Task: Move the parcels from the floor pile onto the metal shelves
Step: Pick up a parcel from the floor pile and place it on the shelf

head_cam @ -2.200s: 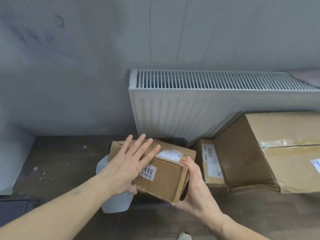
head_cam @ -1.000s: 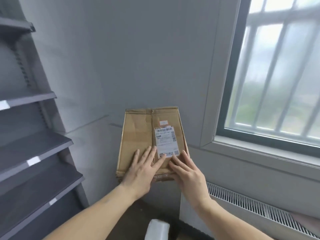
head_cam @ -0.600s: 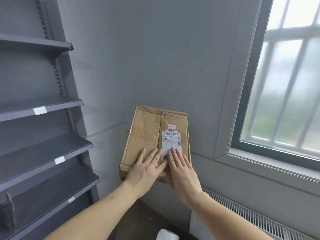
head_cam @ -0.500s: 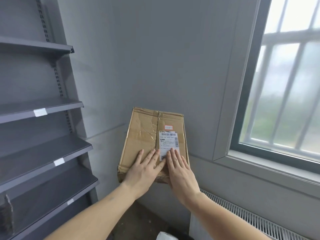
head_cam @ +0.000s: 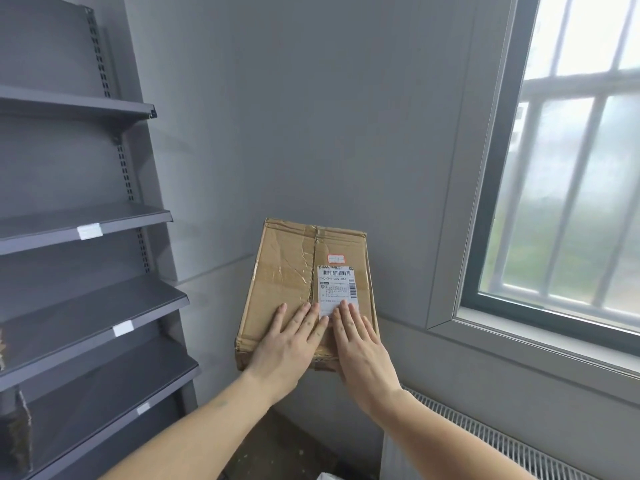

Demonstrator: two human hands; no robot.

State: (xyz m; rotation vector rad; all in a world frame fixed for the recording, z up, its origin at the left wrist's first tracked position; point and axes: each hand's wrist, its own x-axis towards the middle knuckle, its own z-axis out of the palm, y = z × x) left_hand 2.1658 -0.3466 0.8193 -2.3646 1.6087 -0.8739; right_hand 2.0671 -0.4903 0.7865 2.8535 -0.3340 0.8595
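Carrying one parcel [head_cam: 308, 289] toward metal shelves [head_cam: 86, 223].

Left of parcel: four bare shelf boards counted, plus perhaps a cardboard scrap [head_cam: 17, 431] at frame edge, too cropped to tell. Parcel held in air, right of shelves, label up. Two hands: left hand [head_cam: 287, 344] and right hand [head_cam: 360, 344] flat on top, fingers straight, thumbs hidden below, probably supporting. Best swung left, kept level, slid flat onto nearest board.
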